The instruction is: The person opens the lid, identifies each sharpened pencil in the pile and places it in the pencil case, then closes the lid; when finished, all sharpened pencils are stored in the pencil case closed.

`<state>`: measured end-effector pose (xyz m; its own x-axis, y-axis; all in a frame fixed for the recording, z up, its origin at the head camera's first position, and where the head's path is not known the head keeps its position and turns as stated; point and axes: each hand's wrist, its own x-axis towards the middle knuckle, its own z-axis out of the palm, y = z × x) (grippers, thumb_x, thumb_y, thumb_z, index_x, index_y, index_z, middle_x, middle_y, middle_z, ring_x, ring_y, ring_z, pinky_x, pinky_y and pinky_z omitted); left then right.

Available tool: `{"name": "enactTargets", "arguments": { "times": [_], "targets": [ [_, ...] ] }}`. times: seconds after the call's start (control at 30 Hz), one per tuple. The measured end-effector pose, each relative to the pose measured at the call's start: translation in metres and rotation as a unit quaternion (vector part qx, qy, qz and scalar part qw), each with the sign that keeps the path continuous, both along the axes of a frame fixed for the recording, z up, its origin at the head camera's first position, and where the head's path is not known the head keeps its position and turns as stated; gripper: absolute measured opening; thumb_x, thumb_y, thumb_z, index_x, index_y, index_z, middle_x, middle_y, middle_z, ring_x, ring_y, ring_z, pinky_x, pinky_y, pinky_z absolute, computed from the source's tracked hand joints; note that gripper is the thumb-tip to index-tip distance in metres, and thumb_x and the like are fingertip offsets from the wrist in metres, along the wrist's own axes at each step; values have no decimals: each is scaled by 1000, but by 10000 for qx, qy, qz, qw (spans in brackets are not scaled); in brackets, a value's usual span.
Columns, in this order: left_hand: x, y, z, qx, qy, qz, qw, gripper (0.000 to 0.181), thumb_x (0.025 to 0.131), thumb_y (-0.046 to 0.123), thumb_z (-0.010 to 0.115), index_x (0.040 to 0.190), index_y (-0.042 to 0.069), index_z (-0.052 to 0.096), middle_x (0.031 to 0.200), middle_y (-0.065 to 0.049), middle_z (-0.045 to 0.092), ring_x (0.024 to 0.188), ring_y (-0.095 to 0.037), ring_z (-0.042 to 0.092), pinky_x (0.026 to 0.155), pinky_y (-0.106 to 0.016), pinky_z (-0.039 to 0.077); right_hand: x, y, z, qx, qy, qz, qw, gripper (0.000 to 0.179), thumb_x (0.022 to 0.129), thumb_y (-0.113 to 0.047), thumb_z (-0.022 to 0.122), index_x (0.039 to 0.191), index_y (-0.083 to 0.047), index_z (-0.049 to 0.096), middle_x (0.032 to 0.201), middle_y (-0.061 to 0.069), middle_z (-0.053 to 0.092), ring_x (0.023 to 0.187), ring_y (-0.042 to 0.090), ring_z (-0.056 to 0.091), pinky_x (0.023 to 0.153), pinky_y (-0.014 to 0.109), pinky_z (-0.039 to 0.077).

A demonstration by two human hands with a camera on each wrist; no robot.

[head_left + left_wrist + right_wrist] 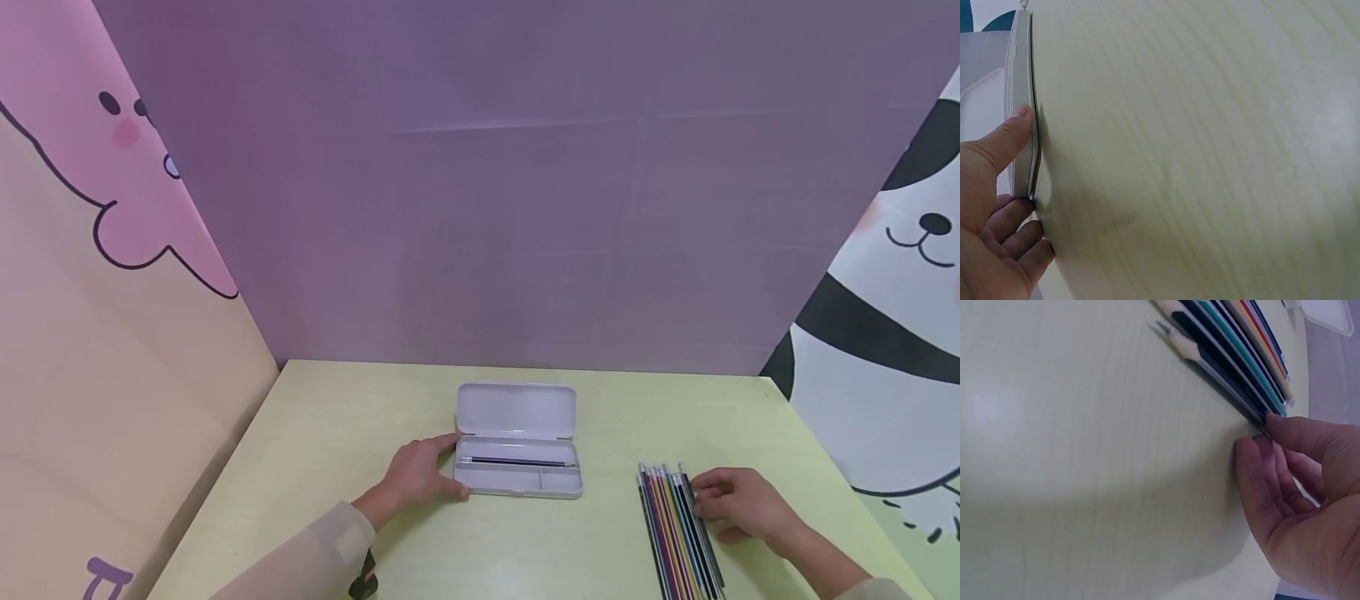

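Beneath our fingers spreads the pale table [315,433]. Our left hand [412,475] grasps the left end of the open pencil case [517,481] between thumb and fingers. Just left of our right hand [742,500]'s fingers lie the pencils [667,517]; our thumb touches the outermost gray pencil [1210,372], though we cannot tell whether we pinch it. Right of our left fingertips, one dark pencil [517,462] rests inside the case.

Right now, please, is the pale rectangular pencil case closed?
No, its pale lid is flipped back, revealing one dark slender pencil inside.
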<state>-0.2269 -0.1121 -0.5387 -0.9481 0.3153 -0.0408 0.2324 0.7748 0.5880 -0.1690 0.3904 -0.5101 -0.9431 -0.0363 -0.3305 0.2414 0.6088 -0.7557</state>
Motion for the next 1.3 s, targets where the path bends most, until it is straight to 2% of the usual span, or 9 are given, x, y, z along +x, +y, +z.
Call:
{"name": "enactTargets", "arguments": {
  "times": [0.17,0.47,0.73,0.9,1.07,1.3],
  "targets": [
    [1,1,-1,4,14,-8,10000,94,68,47,93,149,17,56,144,-8,62,130,-38,59,106,-58,47,-1,-5,1,238,86,-63,9997,46,86,-7,75,126,10,62,96,6,68,82,17,62,65,40,63],
    [1,3,0,-28,33,-48,10000,94,68,48,93,149,18,55,144,-7,63,130,-37,59,107,-56,47,-5,-10,2,733,171,-265,9968,44,80,-9,79,117,10,65,92,8,72,77,19,67,63,38,62],
    [1,5,8,-104,65,-148,9998,94,69,45,94,148,12,56,143,-10,63,129,-37,60,107,-56,47,-8,-12,7,565,124,-306,9979,40,84,-5,72,118,13,64,99,16,72,77,22,70,63,41,63],
    [2,5,11,-164,92,-165,9997,92,69,43,93,147,11,57,141,-11,64,127,-37,61,105,-55,48,-14,-14,18,669,331,-38,9972,36,89,-7,69,120,10,65,102,16,72,82,21,69,63,41,63],
    [3,5,14,-175,69,-127,9997,91,69,41,94,147,10,57,141,-11,64,127,-37,61,105,-55,48,-21,-26,38,497,846,450,9942,33,92,-7,67,122,8,66,98,12,71,84,23,70,64,39,63],
    [3,8,14,-195,0,-93,9998,91,69,40,94,147,9,57,143,-12,63,129,-37,59,107,-55,48,-48,-71,66,192,1353,1245,9828,32,94,-8,70,124,3,66,98,11,70,86,23,67,63,36,62]
  ]
}}
